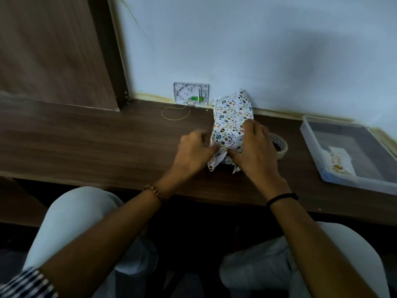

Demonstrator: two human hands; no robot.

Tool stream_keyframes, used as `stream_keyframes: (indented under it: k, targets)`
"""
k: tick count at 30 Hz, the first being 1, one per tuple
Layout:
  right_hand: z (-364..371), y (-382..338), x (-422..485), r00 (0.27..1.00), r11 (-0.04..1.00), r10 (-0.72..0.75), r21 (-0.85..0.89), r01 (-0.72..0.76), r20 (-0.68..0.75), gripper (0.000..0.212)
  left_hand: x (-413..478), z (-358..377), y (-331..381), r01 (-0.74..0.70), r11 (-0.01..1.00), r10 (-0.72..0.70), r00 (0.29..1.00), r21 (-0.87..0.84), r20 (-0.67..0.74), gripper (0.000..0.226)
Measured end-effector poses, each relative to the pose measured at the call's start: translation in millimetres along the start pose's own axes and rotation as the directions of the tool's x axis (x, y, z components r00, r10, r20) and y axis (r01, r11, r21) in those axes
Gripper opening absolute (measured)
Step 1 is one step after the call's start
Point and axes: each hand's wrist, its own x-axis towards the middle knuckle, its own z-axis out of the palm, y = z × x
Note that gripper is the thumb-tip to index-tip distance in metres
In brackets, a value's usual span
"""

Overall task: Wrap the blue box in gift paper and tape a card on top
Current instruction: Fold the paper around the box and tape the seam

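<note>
The box is covered in white gift paper [231,117] printed with small coloured shapes; it lies on the dark wooden desk [107,143], its far end loose and sticking up by the wall. No blue of the box shows. My left hand [194,150] pinches the paper's near left flap. My right hand [255,151] grips the near right side of the parcel, thumb pressed into the fold. A roll of tape [280,146] lies just right of my right hand, partly hidden by it. A white card [341,160] lies in the tray.
A clear plastic tray [311,134] sits at the desk's right end. A white wall box [191,93] with a thin yellow cable loop [176,114] stands behind the parcel's left. A wooden panel [53,50] rises at the back left. My knees are below the desk edge.
</note>
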Motion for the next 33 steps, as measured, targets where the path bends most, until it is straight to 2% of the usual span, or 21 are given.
stream_keyframes:
  k: [2, 8, 11, 19, 23, 28, 33]
  targets:
    - [-2, -1, 0, 1.0, 1.0, 0.001, -0.009, -0.001, 0.006, 0.077, -7, 1, -1, 0.003, 0.997, -0.006, 0.999, 0.071, 0.043, 0.024]
    - [-3, -2, -1, 1.0, 1.0, 0.013, -0.022, -0.012, 0.028, 0.078, -6, -2, 1, 0.016, 0.964, -0.016, 1.0, 0.266, -0.005, 0.029]
    - [-3, -2, -1, 0.999, 1.0, 0.017, -0.021, -0.016, 0.028, 0.078, -9, 0, 5, 0.007, 0.947, -0.017, 0.999, 0.321, 0.03, 0.029]
    - [-3, -3, -1, 0.999, 1.0, 0.022, -0.021, -0.021, 0.028, 0.078, -5, -13, 4, 0.044, 0.949, -0.065, 0.996, 0.313, 0.058, 0.033]
    - [-4, -3, -1, 0.999, 1.0, 0.022, -0.023, -0.021, 0.029, 0.076, -8, -10, 4, 0.061, 0.942, -0.112, 0.984, 0.329, 0.136, 0.03]
    - [-7, -3, -2, 0.999, 0.999, 0.022, -0.029, -0.021, 0.038, 0.077, -2, -16, 0, 0.114, 0.978, -0.159, 0.951, 0.177, 0.266, 0.015]
    - [-6, -3, -1, 0.999, 0.999, 0.03, -0.031, -0.029, 0.042, 0.077, -1, -26, 11, 0.244, 0.968, -0.248, 0.879, 0.062, 0.408, 0.015]
